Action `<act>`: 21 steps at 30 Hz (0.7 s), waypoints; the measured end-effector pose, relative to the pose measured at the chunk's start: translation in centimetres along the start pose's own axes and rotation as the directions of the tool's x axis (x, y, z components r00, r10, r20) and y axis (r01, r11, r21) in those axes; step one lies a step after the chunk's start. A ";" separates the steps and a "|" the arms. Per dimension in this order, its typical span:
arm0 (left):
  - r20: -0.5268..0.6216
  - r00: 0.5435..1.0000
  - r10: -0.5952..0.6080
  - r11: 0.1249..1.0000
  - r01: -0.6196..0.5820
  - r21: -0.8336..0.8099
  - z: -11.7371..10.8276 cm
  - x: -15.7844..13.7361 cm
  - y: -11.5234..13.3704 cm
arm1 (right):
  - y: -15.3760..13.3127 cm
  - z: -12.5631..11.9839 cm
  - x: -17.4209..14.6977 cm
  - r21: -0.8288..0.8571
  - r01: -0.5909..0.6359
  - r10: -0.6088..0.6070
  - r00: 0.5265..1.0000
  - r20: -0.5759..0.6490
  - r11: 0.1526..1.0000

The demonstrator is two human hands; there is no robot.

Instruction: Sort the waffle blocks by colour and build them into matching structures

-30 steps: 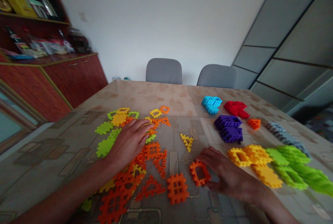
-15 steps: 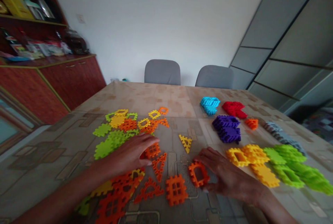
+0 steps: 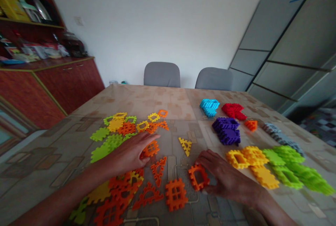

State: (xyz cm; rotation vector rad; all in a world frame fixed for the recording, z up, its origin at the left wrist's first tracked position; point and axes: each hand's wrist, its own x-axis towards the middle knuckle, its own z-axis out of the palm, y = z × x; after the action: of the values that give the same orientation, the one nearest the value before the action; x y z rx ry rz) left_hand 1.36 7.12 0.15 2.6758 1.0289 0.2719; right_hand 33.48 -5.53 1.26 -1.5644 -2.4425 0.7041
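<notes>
Between the thumb and fingers of my left hand point(image 3: 135, 149) is an orange window-shaped interlocking piece point(image 3: 151, 148); the fingertips behind it are hidden. My right hand point(image 3: 223, 173) grips the right side of an orange open-frame piece point(image 3: 198, 177), fingers at its top corner and thumb near its lower edge. Between the hands lie an orange window piece point(image 3: 176, 194), an orange triangle point(image 3: 158, 171) and a yellow triangle point(image 3: 186, 146). An orange arched triangle point(image 3: 148, 195) is nearer me. Under and beside my left arm spread loose green pieces point(image 3: 101, 151) and orange pieces point(image 3: 110, 210).
On the right stand sorted stacks: light blue point(image 3: 209, 107), red point(image 3: 233, 110), purple point(image 3: 227, 130), yellow point(image 3: 253, 159), green point(image 3: 291, 164) and grey point(image 3: 283, 138). A small orange stack point(image 3: 251, 125) sits beside the red. Two grey chairs point(image 3: 162, 74) back onto the table's far edge.
My left hand has shifted slightly away from me, and the orange window piece has moved with it. My right hand and the open-frame piece stay in place. The view has tilted a little.
</notes>
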 end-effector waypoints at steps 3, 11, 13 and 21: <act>-0.013 0.998 0.064 0.991 -0.065 -0.116 -1.1 -0.7 1.8 | 0.0 0.0 0.1 0.005 0.007 -0.007 1.000 -0.005 1.000; 0.226 0.885 0.407 0.887 -0.323 -0.330 -0.4 -0.7 7.7 | -0.1 -0.1 0.2 -0.028 0.033 -0.033 0.999 0.000 0.999; 0.235 0.864 0.446 0.870 -0.356 -0.342 -0.1 -0.3 7.7 | 0.0 -0.1 0.2 -0.031 0.037 -0.037 0.999 0.000 0.999; 0.255 0.962 0.095 0.967 -0.029 -0.252 0.9 -1.4 8.7 | 0.4 -0.1 0.0 -0.006 0.071 -0.071 0.997 -0.007 0.997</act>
State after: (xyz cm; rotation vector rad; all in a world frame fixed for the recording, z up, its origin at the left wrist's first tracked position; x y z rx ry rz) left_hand 6.06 -0.21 1.88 2.4393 0.7753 0.0443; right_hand 33.83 -5.36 1.18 -1.4709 -2.4835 0.6790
